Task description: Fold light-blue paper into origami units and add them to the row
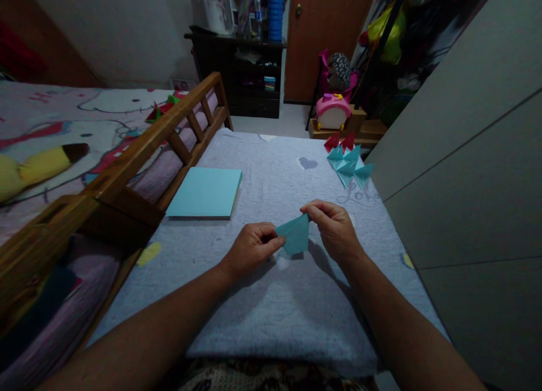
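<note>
A small folded piece of teal paper (297, 237) is held up between my two hands, just above the bed sheet. My left hand (253, 245) pinches its left corner between thumb and fingers. At the upper right corner, the thumb and fingertips of my right hand (334, 227) close on the paper. A stack of square teal paper (205, 192) lies flat to the left. Several folded teal paper figures (349, 164) sit at the far right of the bed, with red folded figures (339, 142) just behind them.
A wooden rail (169, 142) runs along the left, with another bed (51, 120) beyond it. A pale cabinet wall (474, 199) closes off the right. Past the bed's far edge stand a pink toy case (332, 114) and a dark shelf unit (241, 74).
</note>
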A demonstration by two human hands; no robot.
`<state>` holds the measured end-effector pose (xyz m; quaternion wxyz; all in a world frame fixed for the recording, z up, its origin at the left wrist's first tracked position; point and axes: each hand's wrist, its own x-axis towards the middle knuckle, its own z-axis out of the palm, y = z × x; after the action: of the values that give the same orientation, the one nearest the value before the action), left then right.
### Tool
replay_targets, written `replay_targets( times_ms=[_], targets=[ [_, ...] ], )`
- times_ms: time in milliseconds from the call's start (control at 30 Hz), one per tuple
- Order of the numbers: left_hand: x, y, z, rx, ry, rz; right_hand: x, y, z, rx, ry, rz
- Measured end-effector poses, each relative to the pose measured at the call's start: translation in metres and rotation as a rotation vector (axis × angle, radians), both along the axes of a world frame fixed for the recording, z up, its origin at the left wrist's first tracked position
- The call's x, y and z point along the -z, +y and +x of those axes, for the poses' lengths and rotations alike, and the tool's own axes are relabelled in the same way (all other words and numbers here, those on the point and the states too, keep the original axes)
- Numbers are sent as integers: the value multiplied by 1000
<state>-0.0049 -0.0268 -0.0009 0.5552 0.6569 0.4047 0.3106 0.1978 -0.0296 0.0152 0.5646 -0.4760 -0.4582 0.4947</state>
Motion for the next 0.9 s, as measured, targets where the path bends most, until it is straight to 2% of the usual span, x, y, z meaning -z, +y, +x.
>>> replay_targets(
  times_ms=[67, 133, 200, 367, 433, 533, 567, 633, 733, 800, 900],
  targets=[
    [1, 1, -1, -18, -5, -26, 2, 2, 3, 69, 55, 7],
    [2, 2, -1, -37, -41, -67, 3, 2, 4, 81, 116, -14],
    [3, 3, -1, -48, -96, -99, 4, 1, 2, 8, 146, -64],
    [2, 4, 1, -56, -166, -89, 4, -5, -10, -285, 75, -140],
    [3, 3, 2, -158, -153, -23, 4, -7, -15, -317, 12, -121],
    [6, 1, 3, -394, -63, 190, 3, -8, -21, -214, -88, -80],
    [6, 0, 3, -413, -24, 258, 4, -8, -22, -171, -115, -71],
    [5, -3, 3, -302, 37, 325, 7, -8, -24, -123, -148, -57],
    [1, -7, 5, -90, 69, 346, 12, -10, -26, -156, -130, -43],
    [-2, -7, 6, -59, 53, 334, 14, -12, -27, -212, -87, -33],
    [-2, -3, 7, -94, -25, 218, 12, -16, -26, -279, -64, -25]
  ],
)
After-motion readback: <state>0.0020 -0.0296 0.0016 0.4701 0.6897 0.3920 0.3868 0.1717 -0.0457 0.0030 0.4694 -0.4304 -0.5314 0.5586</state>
